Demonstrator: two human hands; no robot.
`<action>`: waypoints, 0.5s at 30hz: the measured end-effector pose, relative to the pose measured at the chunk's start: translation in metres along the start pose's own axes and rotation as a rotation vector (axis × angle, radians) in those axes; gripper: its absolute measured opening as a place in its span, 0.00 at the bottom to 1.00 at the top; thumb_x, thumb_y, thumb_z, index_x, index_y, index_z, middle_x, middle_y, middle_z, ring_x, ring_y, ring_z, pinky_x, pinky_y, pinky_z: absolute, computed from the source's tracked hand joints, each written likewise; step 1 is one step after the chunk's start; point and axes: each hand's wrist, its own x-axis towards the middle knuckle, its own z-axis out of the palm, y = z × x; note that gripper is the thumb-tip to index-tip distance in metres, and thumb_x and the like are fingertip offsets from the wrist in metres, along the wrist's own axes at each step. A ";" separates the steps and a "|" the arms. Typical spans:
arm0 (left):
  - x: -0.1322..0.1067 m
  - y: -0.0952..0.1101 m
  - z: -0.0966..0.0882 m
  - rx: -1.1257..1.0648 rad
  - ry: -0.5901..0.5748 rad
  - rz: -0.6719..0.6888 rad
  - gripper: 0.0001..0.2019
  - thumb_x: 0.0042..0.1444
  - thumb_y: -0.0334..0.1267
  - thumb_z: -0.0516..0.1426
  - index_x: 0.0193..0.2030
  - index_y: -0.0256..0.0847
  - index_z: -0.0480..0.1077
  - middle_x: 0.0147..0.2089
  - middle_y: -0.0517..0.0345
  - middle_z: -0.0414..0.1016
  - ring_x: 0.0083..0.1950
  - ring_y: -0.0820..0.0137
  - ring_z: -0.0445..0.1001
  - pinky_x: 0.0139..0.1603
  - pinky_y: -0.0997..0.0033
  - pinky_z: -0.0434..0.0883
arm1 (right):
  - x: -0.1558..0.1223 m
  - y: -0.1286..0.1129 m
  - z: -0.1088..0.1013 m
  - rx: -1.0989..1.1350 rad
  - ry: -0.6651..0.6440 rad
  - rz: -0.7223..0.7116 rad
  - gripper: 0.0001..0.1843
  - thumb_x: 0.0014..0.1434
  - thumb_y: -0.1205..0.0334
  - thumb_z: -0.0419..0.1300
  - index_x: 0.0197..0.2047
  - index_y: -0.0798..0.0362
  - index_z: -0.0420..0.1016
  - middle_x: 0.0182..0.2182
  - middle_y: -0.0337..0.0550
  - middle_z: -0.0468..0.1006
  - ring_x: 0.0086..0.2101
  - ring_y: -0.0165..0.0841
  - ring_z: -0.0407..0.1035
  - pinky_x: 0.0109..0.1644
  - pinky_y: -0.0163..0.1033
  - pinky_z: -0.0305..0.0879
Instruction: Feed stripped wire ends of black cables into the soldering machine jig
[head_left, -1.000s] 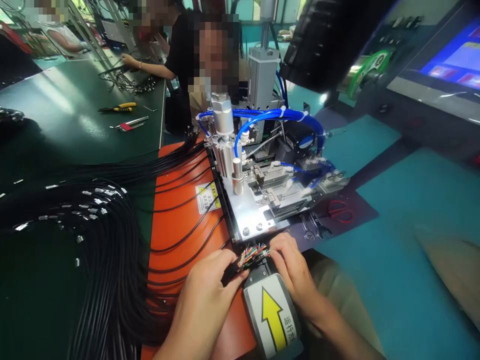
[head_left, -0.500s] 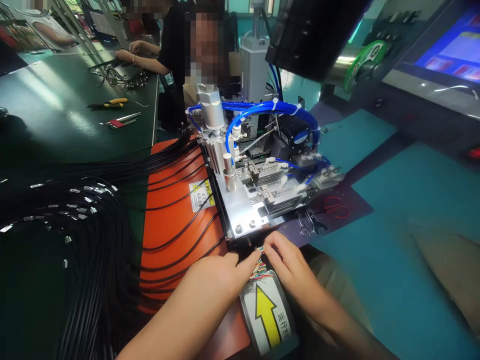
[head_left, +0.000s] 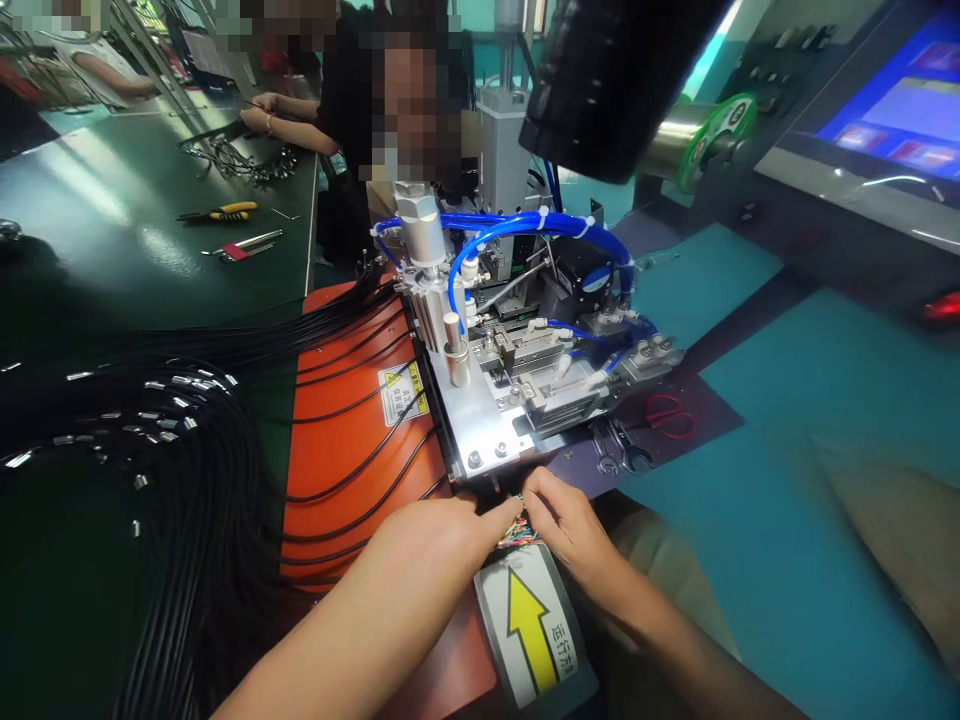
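My left hand and my right hand meet at the front edge of a small metal machine. Between their fingertips is the fanned end of a cable with several thin coloured wires. Both hands pinch those wires, left fingers from the left, right fingers from above and the right. Just below the wires lies a grey plate with a yellow arrow pointing at the machine. The cable's black sheath is hidden under my left hand.
A big bundle of black cables lies left, several crossing the orange panel. Blue air hoses arch over the machine. Red scissors and wrenches lie right. Other people work at the green bench behind, with yellow-handled pliers.
Both hands have slid forward with the coloured wires, from over the arrow plate up to the machine's front edge. The left fingers now cover the black sheath.
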 end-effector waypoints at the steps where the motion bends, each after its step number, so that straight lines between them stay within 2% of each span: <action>1: 0.001 0.001 -0.003 0.013 -0.032 -0.012 0.27 0.50 0.22 0.48 0.55 0.52 0.63 0.30 0.58 0.72 0.29 0.67 0.73 0.25 0.77 0.65 | 0.001 -0.001 -0.002 0.016 -0.020 0.018 0.11 0.58 0.62 0.43 0.25 0.51 0.54 0.22 0.35 0.58 0.25 0.30 0.55 0.29 0.35 0.52; 3: 0.001 0.004 -0.007 0.024 -0.103 -0.043 0.29 0.50 0.22 0.48 0.57 0.54 0.60 0.32 0.57 0.73 0.30 0.65 0.74 0.25 0.75 0.66 | 0.004 -0.005 -0.007 0.044 -0.053 0.047 0.10 0.57 0.62 0.44 0.25 0.52 0.55 0.21 0.35 0.60 0.24 0.29 0.56 0.28 0.34 0.52; 5: -0.001 0.005 -0.006 -0.006 -0.113 -0.066 0.30 0.51 0.22 0.48 0.58 0.56 0.58 0.36 0.56 0.73 0.31 0.65 0.74 0.27 0.73 0.68 | 0.007 -0.009 -0.011 0.065 -0.063 0.065 0.09 0.56 0.62 0.46 0.25 0.52 0.57 0.22 0.35 0.60 0.25 0.29 0.57 0.29 0.34 0.53; 9: -0.015 0.006 0.007 -0.182 0.081 -0.104 0.28 0.53 0.23 0.46 0.57 0.54 0.59 0.48 0.52 0.69 0.40 0.65 0.72 0.35 0.71 0.70 | 0.007 -0.012 -0.011 0.105 -0.047 0.102 0.09 0.55 0.62 0.47 0.24 0.52 0.57 0.21 0.35 0.60 0.24 0.28 0.56 0.28 0.33 0.53; 11: -0.025 0.004 0.014 -0.282 0.146 -0.160 0.24 0.53 0.24 0.45 0.54 0.49 0.63 0.45 0.53 0.68 0.40 0.66 0.71 0.35 0.71 0.69 | 0.004 -0.012 -0.008 0.131 -0.029 0.127 0.10 0.56 0.60 0.46 0.25 0.52 0.57 0.21 0.35 0.59 0.24 0.28 0.56 0.27 0.33 0.53; 15: -0.040 -0.002 0.021 -0.503 0.200 -0.219 0.17 0.54 0.24 0.44 0.43 0.44 0.69 0.34 0.57 0.66 0.34 0.70 0.68 0.31 0.76 0.65 | 0.001 -0.009 -0.003 0.178 -0.003 0.156 0.11 0.57 0.58 0.47 0.25 0.52 0.57 0.20 0.34 0.60 0.22 0.28 0.56 0.26 0.33 0.52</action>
